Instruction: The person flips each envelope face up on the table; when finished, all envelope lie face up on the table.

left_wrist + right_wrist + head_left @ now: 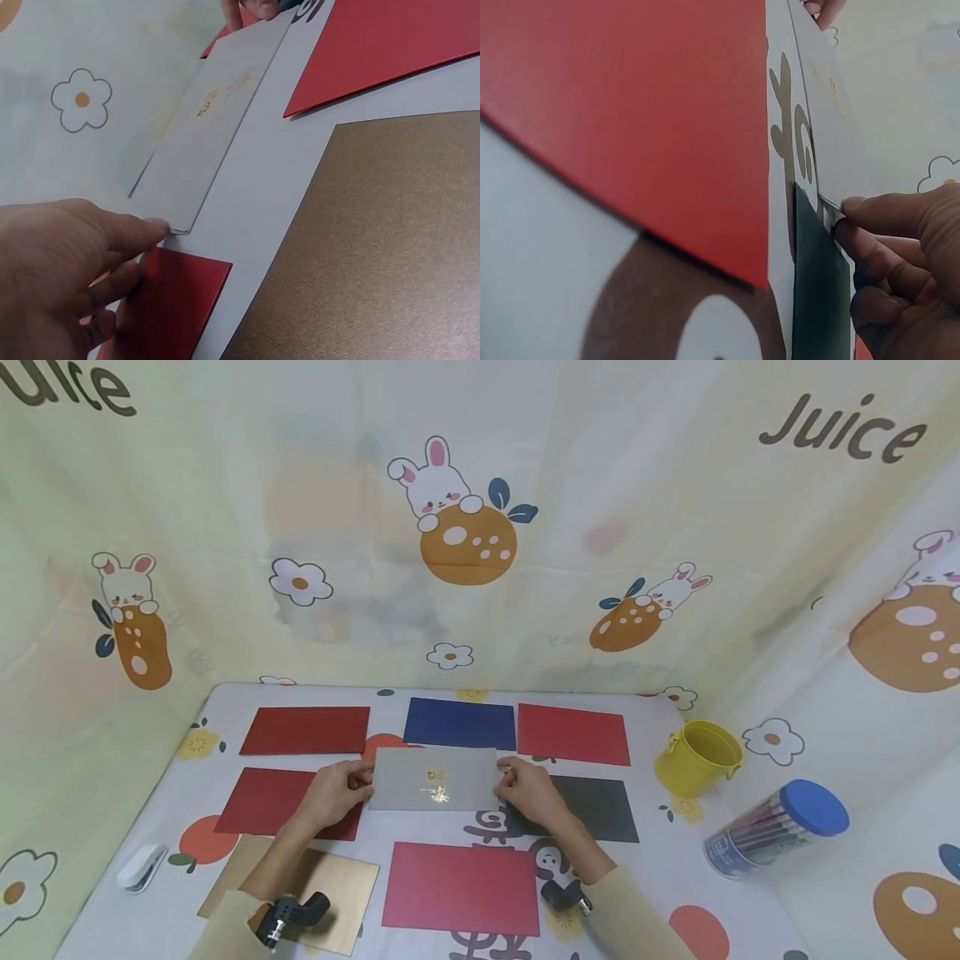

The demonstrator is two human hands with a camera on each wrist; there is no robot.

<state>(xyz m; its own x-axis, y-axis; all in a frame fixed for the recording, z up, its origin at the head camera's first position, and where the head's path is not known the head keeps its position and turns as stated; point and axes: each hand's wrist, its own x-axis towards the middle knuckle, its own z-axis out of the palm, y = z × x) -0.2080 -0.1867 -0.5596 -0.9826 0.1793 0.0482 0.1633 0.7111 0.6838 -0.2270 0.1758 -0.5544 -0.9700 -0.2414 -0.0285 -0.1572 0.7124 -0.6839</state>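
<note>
A grey card (433,779) with a small gold mark is held just above the middle of the table. My left hand (337,791) pinches its left edge and my right hand (529,791) pinches its right edge. In the left wrist view the grey card (206,131) runs away from my left hand (67,270), whose fingertips (154,229) meet its near corner. In the right wrist view my right hand (900,262) grips the thin edge of the grey card (832,112) over a black card (819,285).
Coloured cards lie on the table: red ones (306,730) (573,733) (462,888), a blue one (460,723), a black one (592,807), a gold one (322,885). A yellow bucket (697,758), a pencil tub (776,828) and a white stapler (141,867) sit at the sides.
</note>
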